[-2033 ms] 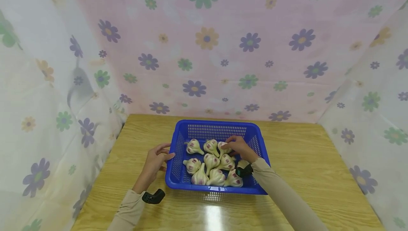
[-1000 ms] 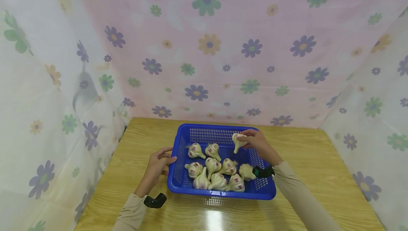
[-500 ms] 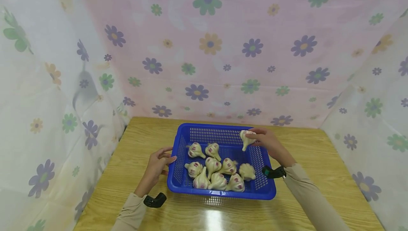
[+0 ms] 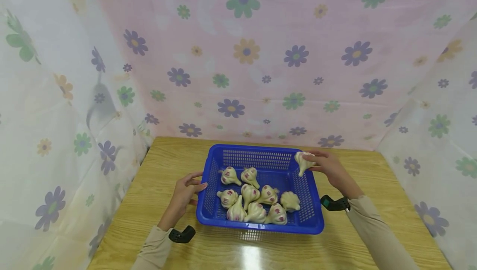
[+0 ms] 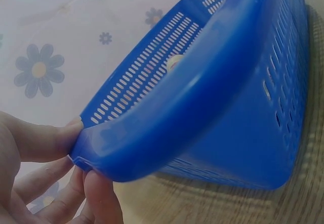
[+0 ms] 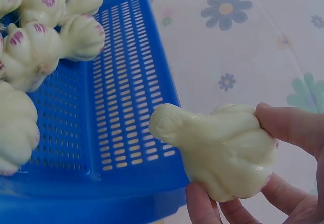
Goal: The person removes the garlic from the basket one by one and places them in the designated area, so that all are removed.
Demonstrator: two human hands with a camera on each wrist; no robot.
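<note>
A blue plastic basket point(image 4: 261, 225) with slotted walls stands on the wooden table. Several white garlic bulbs point(image 4: 250, 192) with purplish marks lie inside it. At the basket's left side, my left hand point(image 4: 181, 196) pinches the rim; the left wrist view shows the thumb on top and fingertips beneath the rim point(image 5: 202, 77). My right hand point(image 4: 332, 171) holds one garlic bulb point(image 4: 303, 161) over the basket's back right corner, its stem pointing down. In the right wrist view, thumb and fingers grip that garlic bulb point(image 6: 228, 150) by its wide end.
The wooden table point(image 4: 357, 179) extends on both sides of the basket. Flower-patterned cloth point(image 4: 275, 54) hangs behind the table and along both sides. Each wrist carries a black camera mount, such as the right mount point(image 4: 334, 203).
My right hand has lifted a garlic bulb from the back row and carried it right, from inside the basket to its right rim. My left hand keeps its hold on the basket.
</note>
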